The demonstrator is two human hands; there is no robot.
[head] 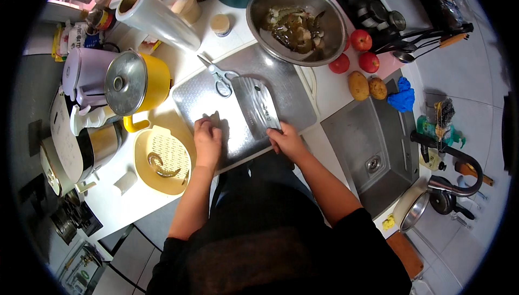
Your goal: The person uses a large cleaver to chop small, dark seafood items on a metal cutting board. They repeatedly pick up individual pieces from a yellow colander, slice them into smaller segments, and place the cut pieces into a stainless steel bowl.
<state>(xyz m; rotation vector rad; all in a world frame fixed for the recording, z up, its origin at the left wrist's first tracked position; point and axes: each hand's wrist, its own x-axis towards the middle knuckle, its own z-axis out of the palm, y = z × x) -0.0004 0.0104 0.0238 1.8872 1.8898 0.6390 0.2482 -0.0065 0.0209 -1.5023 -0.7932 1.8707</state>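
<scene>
My right hand (286,141) grips the handle of a broad-bladed cleaver (256,106), its blade angled up and left over a metal cutting board (288,88). My left hand (208,141) is at the board's left side, fingers curled on a small dark piece (214,119) that they partly hide; it looks like fish or eel. Grey-handled scissors (220,76) lie on the board just beyond the blade. Left of my left hand stands a yellow strainer basket (140,161) with a slim brown eel-like fish (161,166) in it. A steel bowl (254,31) of cut pieces overlaps the board's far edge.
A yellow pot (156,78), a purple appliance (91,74) and a large plastic wrap roll (162,19) stand left. Right are red apples (360,40), potatoes (358,85), a blue cloth or glove (401,97) and the sink (357,145) with its black faucet (454,153).
</scene>
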